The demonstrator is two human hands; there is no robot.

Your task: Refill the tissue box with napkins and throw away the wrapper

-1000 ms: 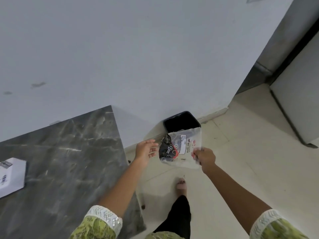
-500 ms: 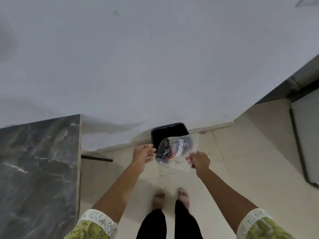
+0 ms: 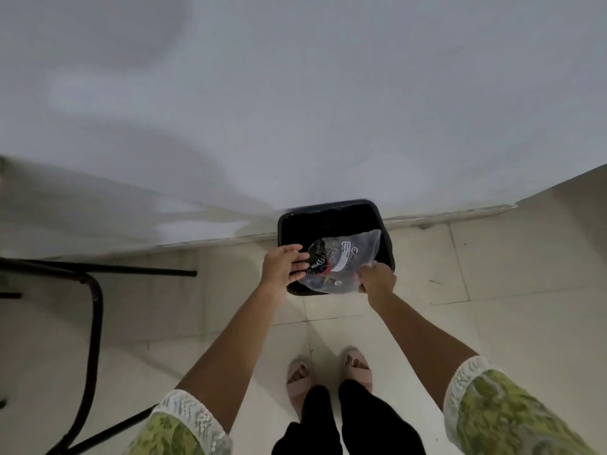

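Observation:
A clear plastic wrapper [image 3: 341, 261] with black and red print hangs over the open mouth of a black square bin [image 3: 331, 218] that stands against the white wall. My right hand [image 3: 377, 280] pinches the wrapper's lower right corner. My left hand [image 3: 282, 264] touches its left edge, fingers curled onto the dark printed part. The tissue box is out of sight.
Black metal table legs [image 3: 93, 310] stand at the left over the pale tiled floor [image 3: 492, 290]. My sandalled feet [image 3: 328, 372] are just short of the bin. A white wall [image 3: 295, 110] runs behind the bin.
I have stepped up to the bin. The wrapper has come down over its opening, and my left hand has closed in onto the wrapper's left edge. The marble table top has left the view.

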